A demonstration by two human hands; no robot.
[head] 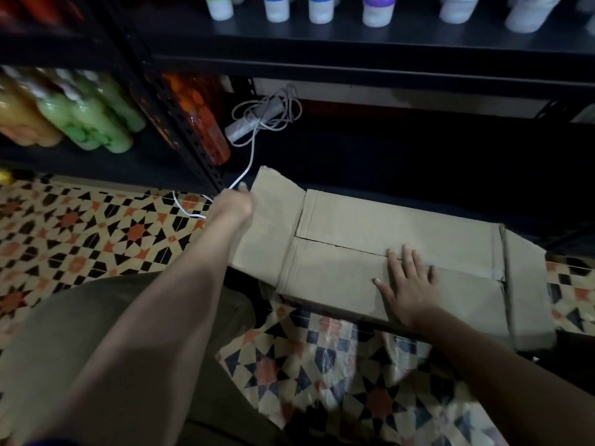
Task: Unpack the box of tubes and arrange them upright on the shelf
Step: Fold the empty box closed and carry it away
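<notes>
- Your box [396, 252]: plain brown cardboard, flat on the tiled floor below the shelf [354, 43]; long top flaps closed, end flaps splayed outward.
- Tubes [376, 9]: already upright on the shelf, caps down.

Both your arms reach forward
Your left hand [232, 204] curls, gripping, ahead; your right hand [409, 284] lies flat, fingers spread, nearer you.

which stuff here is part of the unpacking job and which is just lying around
Job:
cardboard box, long flaps closed
left end flap, held by left hand
right hand, flat on the box top
upper shelf
tubes upright on that shelf

Lying about:
power strip with white cord
green bottles
orange bottle
tiled floor
</notes>
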